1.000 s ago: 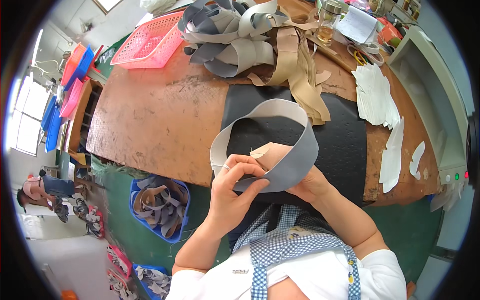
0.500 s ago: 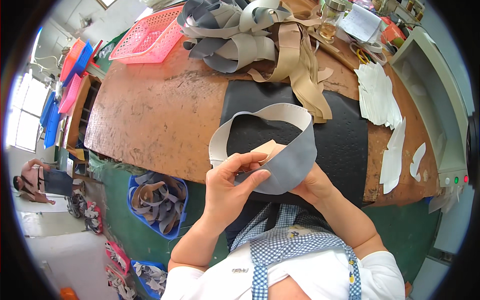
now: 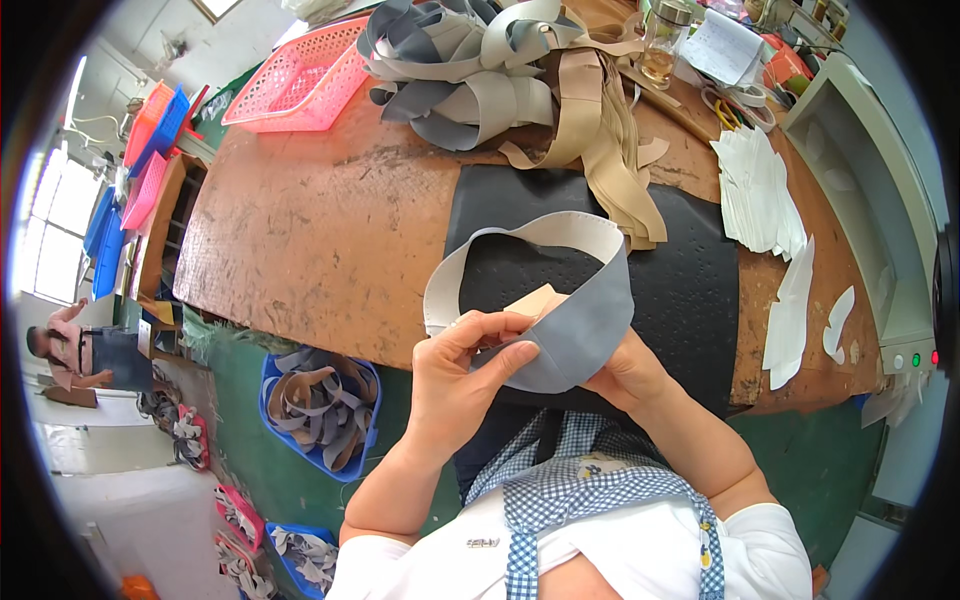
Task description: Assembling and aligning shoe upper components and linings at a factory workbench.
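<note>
Between my hands is a closed loop of band material (image 3: 585, 335), smooth blue-grey outside and whitish inside, with a line of small stitches or holes along its edge. My left hand (image 3: 450, 375) pinches the near side of the loop between thumb and fingers. Around the right part of the band my right hand (image 3: 632, 372) is closed, its fingertips hidden behind the material. A small beige piece (image 3: 537, 300) shows inside the loop by my left fingertips; which hand holds it I cannot tell. The loop is held over a black mat (image 3: 690, 300) on the table.
Grey strips (image 3: 470, 100) and tan strips (image 3: 610, 160) are heaped at the back beside a pink basket (image 3: 345, 100). White pieces (image 3: 755, 190) and a glass jar (image 3: 660, 55) lie right. A blue bin (image 3: 375, 395) of strips stands on the floor; another person (image 3: 75, 345) is far left.
My hands keep their grip on the loop, which has hardly moved. The whole view has shifted slightly. The person at far left has changed posture.
</note>
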Tool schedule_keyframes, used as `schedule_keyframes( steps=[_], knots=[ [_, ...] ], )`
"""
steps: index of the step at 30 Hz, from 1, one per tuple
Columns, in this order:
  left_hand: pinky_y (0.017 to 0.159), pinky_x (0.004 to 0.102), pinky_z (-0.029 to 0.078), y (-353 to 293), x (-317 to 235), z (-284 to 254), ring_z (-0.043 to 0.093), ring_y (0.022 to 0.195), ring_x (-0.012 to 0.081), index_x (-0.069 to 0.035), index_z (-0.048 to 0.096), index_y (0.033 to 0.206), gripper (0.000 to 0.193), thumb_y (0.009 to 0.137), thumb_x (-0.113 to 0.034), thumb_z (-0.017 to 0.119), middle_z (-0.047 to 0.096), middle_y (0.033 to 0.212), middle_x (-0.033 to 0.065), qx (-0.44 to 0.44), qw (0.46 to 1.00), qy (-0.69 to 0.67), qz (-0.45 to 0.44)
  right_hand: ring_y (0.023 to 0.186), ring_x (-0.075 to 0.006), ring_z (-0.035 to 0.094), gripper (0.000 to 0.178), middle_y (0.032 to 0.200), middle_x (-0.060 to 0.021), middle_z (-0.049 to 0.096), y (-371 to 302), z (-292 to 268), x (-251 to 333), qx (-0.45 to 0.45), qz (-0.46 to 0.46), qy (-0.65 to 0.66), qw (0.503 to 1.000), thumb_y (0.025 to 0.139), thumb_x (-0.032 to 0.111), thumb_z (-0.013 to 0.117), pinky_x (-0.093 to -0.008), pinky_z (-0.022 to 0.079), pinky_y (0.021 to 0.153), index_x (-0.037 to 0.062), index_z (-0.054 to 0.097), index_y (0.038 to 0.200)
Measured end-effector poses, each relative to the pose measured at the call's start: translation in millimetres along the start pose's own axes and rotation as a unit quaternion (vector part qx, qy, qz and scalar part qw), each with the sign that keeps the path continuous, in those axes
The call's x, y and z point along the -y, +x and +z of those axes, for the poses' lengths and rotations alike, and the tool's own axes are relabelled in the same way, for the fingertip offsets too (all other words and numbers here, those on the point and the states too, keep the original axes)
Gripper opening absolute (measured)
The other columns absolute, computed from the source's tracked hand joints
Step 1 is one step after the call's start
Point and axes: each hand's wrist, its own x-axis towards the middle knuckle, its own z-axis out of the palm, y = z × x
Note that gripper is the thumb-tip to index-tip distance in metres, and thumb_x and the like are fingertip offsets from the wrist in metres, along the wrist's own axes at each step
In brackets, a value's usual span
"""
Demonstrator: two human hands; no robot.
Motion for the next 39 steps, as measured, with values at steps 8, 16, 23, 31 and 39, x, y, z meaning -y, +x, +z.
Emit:
schedule_keyframes(
  steps=[8,16,23,31,39],
  knots=[
    [0.079,0.0215,0.051,-1,2,-1,0.062,0.085,0.0091,0.006,0.071,0.106,0.024,0.083,0.002,0.077,0.069,0.095,0.0049,-0.006,1.0,-0.015,-0.007,0.104,-0.016,0.066,0.04,0.115,-0.0067,0.064,1,9,5,0.006,-0.005,0.003,1.0,0.086,0.02,0.076,-0.0327,0.056,0.091,0.0057,0.058,0.119],
    [0.084,0.0248,0.048,0,14,-8,0.061,0.092,0.0118,0.003,0.069,0.095,0.013,0.083,0.002,0.075,0.067,0.097,0.0046,-0.013,0.999,-0.016,-0.029,0.104,-0.0153,0.065,0.039,0.114,-0.0061,0.065,-3,8,-9,-0.094,-0.054,-0.037,0.993,0.086,0.012,0.075,-0.0307,0.055,0.089,0.0043,0.057,0.12],
    [0.093,0.0288,0.043,-2,3,-1,0.057,0.096,0.0151,0.001,0.06,0.094,0.01,0.087,0.001,0.068,0.065,0.099,0.0068,-0.017,0.993,0.113,0.025,0.108,-0.0164,0.063,0.038,0.116,-0.0066,0.064,3,5,-17,-0.13,-0.276,-0.094,0.948,0.087,-0.004,0.067,-0.0321,0.053,0.092,0.0039,0.057,0.123],
    [0.088,0.0276,0.044,-9,0,-13,0.054,0.093,0.0129,0.003,0.061,0.097,0.012,0.088,0.0,0.068,0.064,0.096,0.0052,0.009,0.992,0.123,-0.001,0.12,-0.0273,0.059,0.051,0.125,-0.017,0.062,0,20,39,0.173,-0.097,0.011,0.98,0.079,-0.001,0.073,-0.0422,0.047,0.103,0.0031,0.055,0.127],
    [0.083,0.0271,0.041,-8,5,-14,0.053,0.093,0.0162,0.004,0.069,0.091,0.007,0.086,-0.001,0.071,0.062,0.088,0.005,0.036,0.992,0.106,0.053,0.093,-0.0184,0.069,0.028,0.103,-0.0117,0.071,4,26,33,-0.064,-0.084,-0.067,0.992,0.085,0.002,0.075,-0.0344,0.055,0.088,-0.0035,0.066,0.111]
  ],
)
